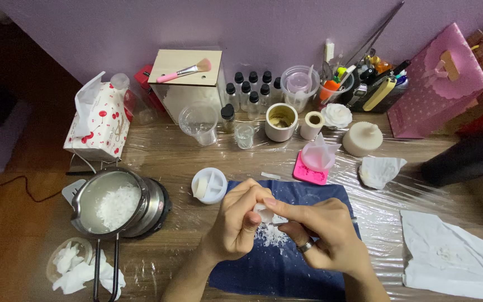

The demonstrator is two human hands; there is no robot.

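My left hand [236, 221] and right hand [322, 232] meet over the dark blue cloth [286, 268], both pinching one small white piece of wax [264, 211] between fingertips and thumbs — the left curled around it from the side, the right, with a ring on one finger, pressing in from the other. Just below the piece, white flakes [269, 236] lie scattered on the cloth. Just beyond my left hand, at the cloth's far corner, sits a round white divided dish [209, 185]. To the left stands a metal pot [112, 204] with white flakes inside, on a small burner, and nearer me a shallow dish of white chunks [68, 262]. Past the cloth, a pink mould [309, 172] carries a clear cup; behind it are a white rose candle [336, 116], a grey jar [281, 122] and a cluster of small black-capped bottles [250, 88]. Crumpled white paper [448, 257] lies to my right.
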